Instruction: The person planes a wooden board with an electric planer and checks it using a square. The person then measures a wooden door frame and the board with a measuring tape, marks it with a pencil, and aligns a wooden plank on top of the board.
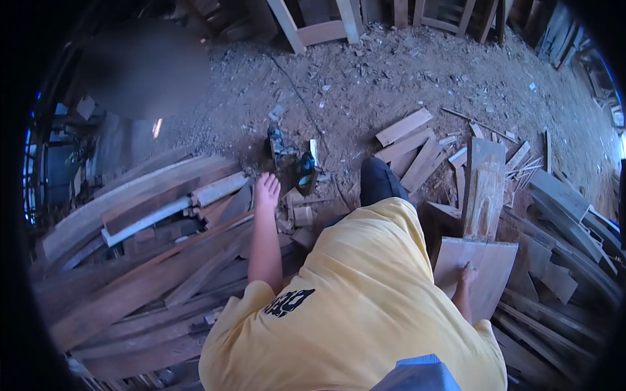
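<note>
My left hand (pixel 266 191) is stretched forward with its fingers apart and nothing in it, above the scrap wood at my left. Just ahead of it, a dark power tool (pixel 276 140) and a teal-and-black tool (pixel 304 168) sit on the ground. At my right side, my right hand (pixel 467 274) rests over a wide, flat wooden board (pixel 492 264). Its fingers are drawn together, and a tiny green spot shows at their tips; what they hold is too small to name. Beyond the board's far edge extends a narrower, worn plank (pixel 486 189).
Stacked long timbers (pixel 140 195) fill the left side. Short offcuts (pixel 407 133) lie ahead to the right, and more planks (pixel 567 195) are piled at far right. A dark cord (pixel 297 91) crosses the chip-strewn dirt floor (pixel 391 78). Wooden frames (pixel 323 31) stand at the back.
</note>
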`<state>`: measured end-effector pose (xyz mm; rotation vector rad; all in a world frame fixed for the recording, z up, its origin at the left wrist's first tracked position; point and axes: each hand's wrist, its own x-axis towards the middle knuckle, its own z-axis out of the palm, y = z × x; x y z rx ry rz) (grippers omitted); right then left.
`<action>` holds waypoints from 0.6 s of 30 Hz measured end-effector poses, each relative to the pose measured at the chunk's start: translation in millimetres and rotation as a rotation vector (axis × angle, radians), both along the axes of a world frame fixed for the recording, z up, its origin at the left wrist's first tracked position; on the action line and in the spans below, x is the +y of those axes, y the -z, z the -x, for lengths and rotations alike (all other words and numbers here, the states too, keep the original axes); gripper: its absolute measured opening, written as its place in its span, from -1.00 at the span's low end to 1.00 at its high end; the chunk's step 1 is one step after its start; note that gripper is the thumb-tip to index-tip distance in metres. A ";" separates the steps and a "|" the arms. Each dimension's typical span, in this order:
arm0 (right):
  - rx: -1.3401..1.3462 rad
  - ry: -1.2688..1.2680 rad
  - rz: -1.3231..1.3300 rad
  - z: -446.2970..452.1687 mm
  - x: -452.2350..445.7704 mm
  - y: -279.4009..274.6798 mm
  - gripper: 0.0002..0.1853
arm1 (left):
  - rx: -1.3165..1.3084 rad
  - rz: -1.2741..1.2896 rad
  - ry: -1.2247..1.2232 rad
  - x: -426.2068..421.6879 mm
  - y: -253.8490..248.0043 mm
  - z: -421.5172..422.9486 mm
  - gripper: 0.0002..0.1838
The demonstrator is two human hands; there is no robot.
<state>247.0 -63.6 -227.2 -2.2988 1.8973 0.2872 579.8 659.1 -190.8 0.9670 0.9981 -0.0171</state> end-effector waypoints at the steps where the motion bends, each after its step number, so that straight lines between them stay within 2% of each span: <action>1: 0.002 0.009 -0.002 -7.5 -7.8 0.2 -0.25 | 0.052 0.009 -0.023 5.5 4.1 1.2 -0.43; 4: -0.030 0.048 0.082 -47.8 -16.9 -1.8 -0.23 | 0.126 0.090 -0.034 2.4 29.4 -9.7 -0.43; 7: -0.186 0.047 0.271 -126.6 -12.7 -7.7 -0.22 | 0.159 0.128 -0.005 -17.5 44.4 -63.8 -0.50; 9: -0.313 0.004 0.345 -206.0 -6.1 -8.9 -0.21 | 0.094 0.081 0.083 -33.7 47.0 -124.6 -0.57; 10: -0.336 -0.115 0.396 -246.5 -19.7 15.3 -0.18 | 0.003 0.062 0.150 -39.7 55.4 -155.7 -0.58; 11: -0.342 -0.127 0.388 -281.3 -27.4 35.7 -0.18 | -0.080 0.043 0.218 -47.2 62.4 -185.8 -0.59; 12: -0.319 -0.154 0.255 -344.9 -13.3 28.1 -0.21 | -0.045 -0.025 0.292 -60.6 62.1 -220.7 -0.62; 14: -0.463 -0.192 0.040 -458.8 -7.2 54.3 -0.27 | -0.046 -0.155 0.524 -82.5 52.3 -297.2 -0.65; 15: -0.617 -0.202 -0.045 -507.9 -14.5 89.4 -0.30 | -0.069 -0.215 0.683 -89.7 47.6 -329.7 -0.64; 17: -0.757 -0.505 -0.223 -625.0 37.5 50.0 -0.32 | -0.177 -0.362 0.834 -117.1 33.7 -385.6 -0.56; 18: -0.793 -0.587 -0.380 -680.6 58.1 54.6 -0.34 | -0.182 -0.358 0.815 -126.1 22.6 -408.4 -0.56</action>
